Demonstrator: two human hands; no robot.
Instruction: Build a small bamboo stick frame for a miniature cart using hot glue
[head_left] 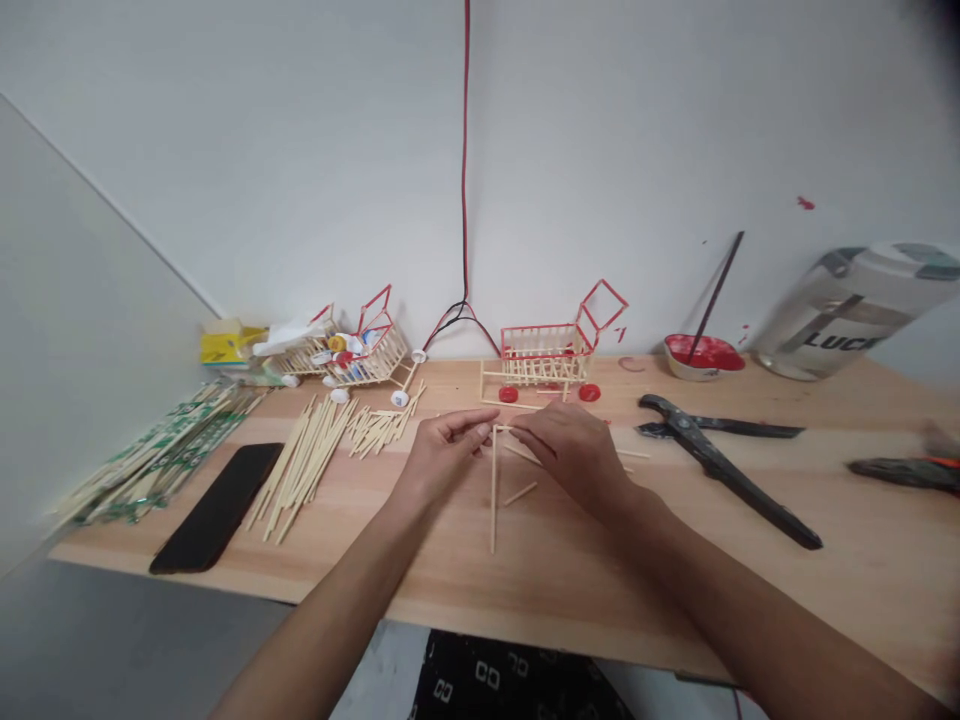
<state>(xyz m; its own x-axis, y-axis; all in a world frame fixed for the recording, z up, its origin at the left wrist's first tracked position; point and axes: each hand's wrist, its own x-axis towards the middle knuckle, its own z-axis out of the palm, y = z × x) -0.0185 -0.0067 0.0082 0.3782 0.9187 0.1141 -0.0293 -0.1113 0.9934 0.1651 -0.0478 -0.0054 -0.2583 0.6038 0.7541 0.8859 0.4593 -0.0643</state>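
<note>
Over the middle of the table, my left hand (442, 450) is closed, with thumb and fingertips at the top end of a long thin wooden stick (493, 500) that points toward me. My right hand (574, 450) is closed from the other side, its fingers on a short stick (505, 428) meeting that end at a corner. The fingertips partly hide the joint. Below my right hand lies a cut stick piece (520, 493). Just behind the hands stands a small stick-built shopping cart (546, 355) with red trim and red wheels.
To the left lie long sticks (300, 465), short sticks (384, 425), a black phone (217, 510) and wrapped chopsticks (161, 450). A filled toy cart (371, 360) stands behind. Rightward are pliers (720, 460), a red paint bowl (701, 360) and a clear jug (840, 320).
</note>
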